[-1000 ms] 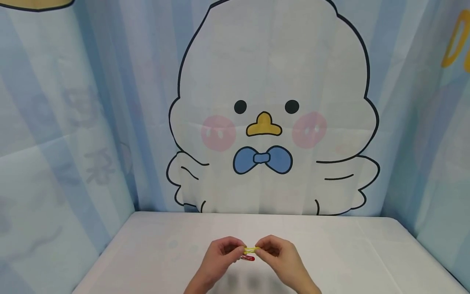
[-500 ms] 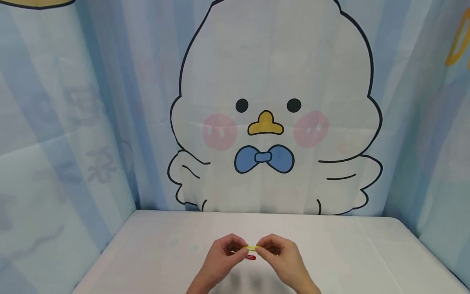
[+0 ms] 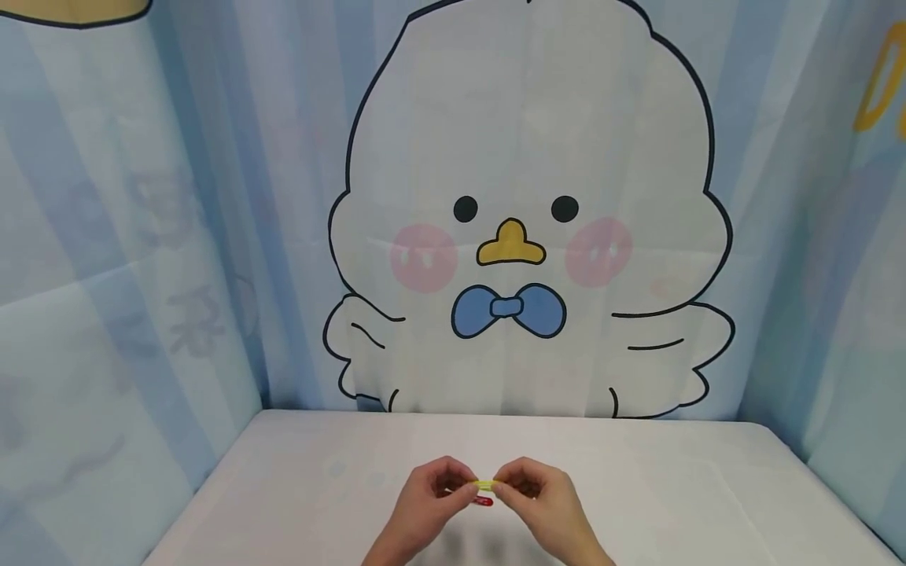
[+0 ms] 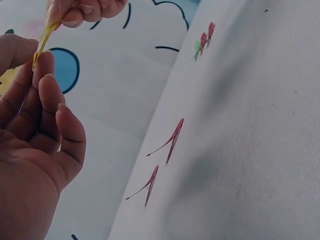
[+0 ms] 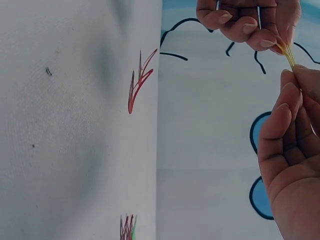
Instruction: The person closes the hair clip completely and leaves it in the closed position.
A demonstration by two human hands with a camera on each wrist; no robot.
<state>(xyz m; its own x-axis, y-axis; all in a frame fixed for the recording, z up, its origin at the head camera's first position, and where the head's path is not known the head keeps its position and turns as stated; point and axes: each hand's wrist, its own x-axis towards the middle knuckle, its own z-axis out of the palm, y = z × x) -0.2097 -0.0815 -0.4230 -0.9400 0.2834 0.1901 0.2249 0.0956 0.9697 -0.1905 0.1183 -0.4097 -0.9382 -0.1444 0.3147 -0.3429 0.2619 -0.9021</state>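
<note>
A yellow snap hair clip [image 3: 485, 486] is held level above the table, between both hands. My left hand [image 3: 432, 499] pinches its left end with thumb and fingers, and my right hand [image 3: 543, 499] pinches the other end. Close up in the left wrist view, the clip [image 4: 46, 39] shows thin yellow strands slightly apart; the fingertips cover both its ends. Below the hands lies a red hair clip [image 3: 484, 500], partly hidden by the left thumb. Two red clips with their legs spread, one [image 4: 175, 140] beside another [image 4: 151, 185], lie on the table in the left wrist view.
A small row of clips, one green [image 4: 197, 48] and others red [image 4: 203, 40], lies apart from the spread ones. The white table [image 3: 325, 495] meets a blue-striped curtain [image 3: 297, 236] with a printed cartoon bird at its back and sides.
The yellow clip's strands looked spread a second ago and now look like a narrow bar. Both hands keep their pinch; the left has shifted slightly right. The head view tilts a little.
</note>
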